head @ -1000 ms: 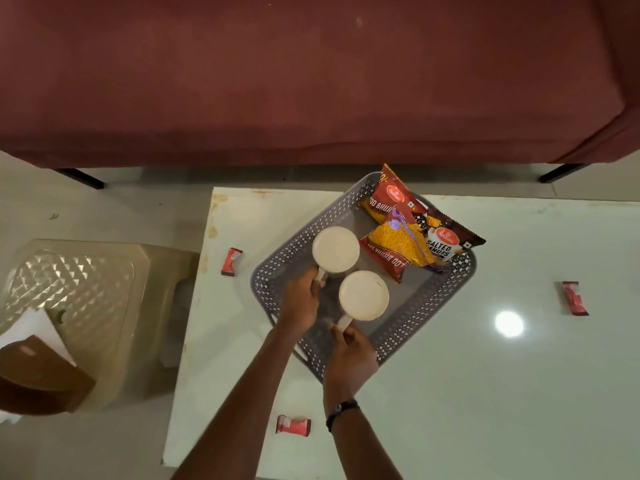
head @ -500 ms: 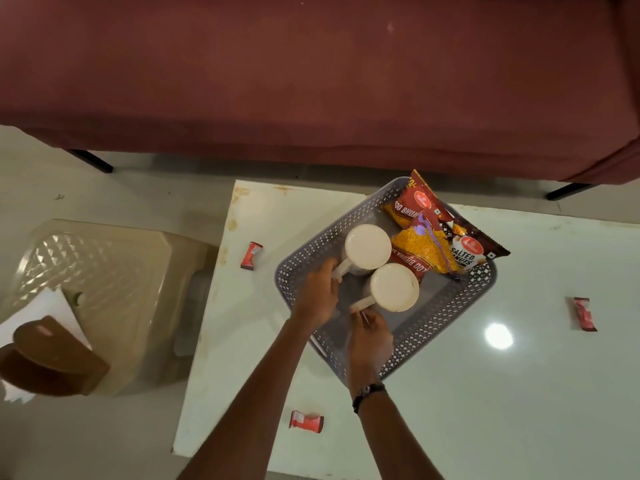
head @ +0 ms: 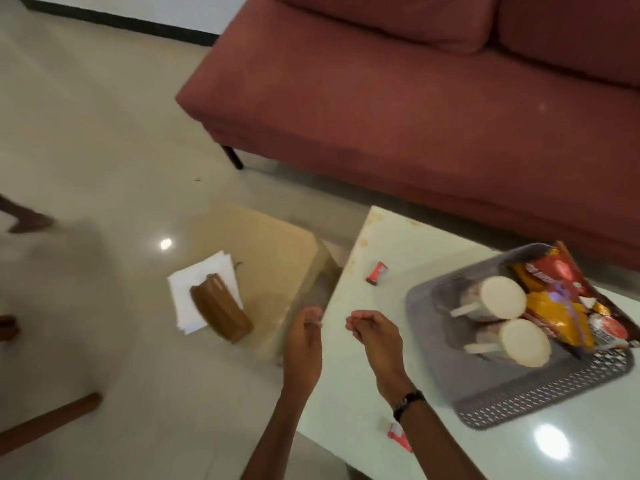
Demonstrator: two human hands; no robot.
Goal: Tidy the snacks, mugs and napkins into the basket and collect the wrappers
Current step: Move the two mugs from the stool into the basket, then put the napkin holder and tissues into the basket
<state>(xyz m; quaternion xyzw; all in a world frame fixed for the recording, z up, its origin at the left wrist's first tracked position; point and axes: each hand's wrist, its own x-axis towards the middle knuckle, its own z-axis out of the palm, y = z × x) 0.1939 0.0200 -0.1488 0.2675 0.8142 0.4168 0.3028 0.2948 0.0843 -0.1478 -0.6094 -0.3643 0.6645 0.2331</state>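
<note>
The grey perforated basket [head: 512,407] sits on the white table [head: 349,386] at the right. Two cream mugs [head: 498,303] [head: 519,344] stand inside it beside red and yellow snack packets [head: 550,299]. My left hand [head: 303,344] hovers over the table's left edge, fingers loosely curled, holding nothing. My right hand [head: 375,337] hangs over the table just left of the basket, also empty with fingers half bent. One red wrapper [head: 377,273] lies near the table's far left corner, another wrapper [head: 398,438] by my right wrist. White napkins [head: 204,292] lie on the stool under a brown holder [head: 221,311].
A beige plastic stool [head: 273,258] stands left of the table. A maroon sofa [head: 415,98] runs along the far side. Glossy floor spreads to the left, with a brown wooden leg [head: 48,420] at the lower left.
Both hands have let go of the mug handles and pulled back left, out of the basket. My view has swung left toward the stool with the napkins.
</note>
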